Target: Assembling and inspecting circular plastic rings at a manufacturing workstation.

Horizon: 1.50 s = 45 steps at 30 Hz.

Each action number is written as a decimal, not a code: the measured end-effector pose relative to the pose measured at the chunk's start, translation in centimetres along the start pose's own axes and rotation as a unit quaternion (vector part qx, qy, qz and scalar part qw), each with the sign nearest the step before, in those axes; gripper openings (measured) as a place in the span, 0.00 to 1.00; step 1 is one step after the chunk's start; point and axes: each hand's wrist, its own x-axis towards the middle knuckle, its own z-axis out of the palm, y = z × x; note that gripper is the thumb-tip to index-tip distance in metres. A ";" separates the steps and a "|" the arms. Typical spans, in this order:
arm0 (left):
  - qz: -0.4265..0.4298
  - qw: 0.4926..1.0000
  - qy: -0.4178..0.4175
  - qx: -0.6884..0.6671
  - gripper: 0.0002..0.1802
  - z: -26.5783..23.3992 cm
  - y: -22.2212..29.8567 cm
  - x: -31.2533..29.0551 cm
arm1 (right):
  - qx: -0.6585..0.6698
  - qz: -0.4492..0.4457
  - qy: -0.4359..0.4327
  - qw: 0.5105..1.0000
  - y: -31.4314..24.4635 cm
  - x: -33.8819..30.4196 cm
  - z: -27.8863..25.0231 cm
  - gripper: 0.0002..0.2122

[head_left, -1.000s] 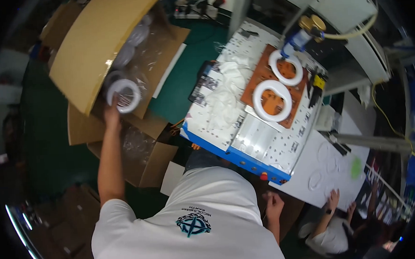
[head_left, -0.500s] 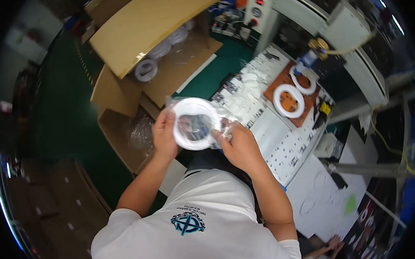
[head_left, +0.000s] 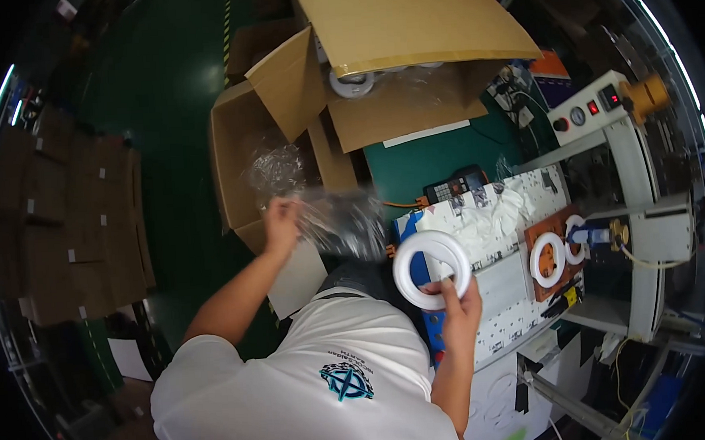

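A white plastic ring (head_left: 405, 273) is out in front of me on the right. My right hand (head_left: 459, 304) pinches its lower right rim between thumb and fingers. To the left, my left hand (head_left: 283, 228) grips one end of a clear plastic bag (head_left: 345, 223), which trails rightward, blurred by motion, and looks empty. Just beyond that hand stands an open carton (head_left: 233, 146) with crumpled clear plastic (head_left: 276, 170) inside.
A larger tilted carton (head_left: 430, 21) at the back holds bagged white rings (head_left: 352, 84). On the right, a machine (head_left: 620, 230) stands over a brown fixture (head_left: 541, 291) with two more rings. White cloth (head_left: 496, 216) and a keypad device (head_left: 450, 188) lie nearby.
The ring has come out of the clear bag. My right hand has carried it right and nearer, while my left hand keeps the bag. The whole view has turned.
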 end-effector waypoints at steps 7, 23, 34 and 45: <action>-0.114 0.951 0.244 0.153 0.06 -12.4 -11.3 17.5 | 0.035 -0.026 0.037 0.998 -0.9 -1.6 -2.2 0.10; 0.081 0.953 0.144 0.253 0.35 -1.8 -9.8 12.2 | 0.116 -0.067 0.109 0.985 2.4 -6.9 -5.6 0.08; -0.049 0.623 -0.387 0.678 0.37 -5.3 -19.2 1.3 | 0.190 -0.105 0.129 0.968 6.3 -12.0 -6.1 0.10; 0.226 0.362 -0.531 0.732 0.22 -1.9 -18.7 -2.1 | 0.089 -0.092 0.144 0.981 3.9 -8.6 -5.7 0.21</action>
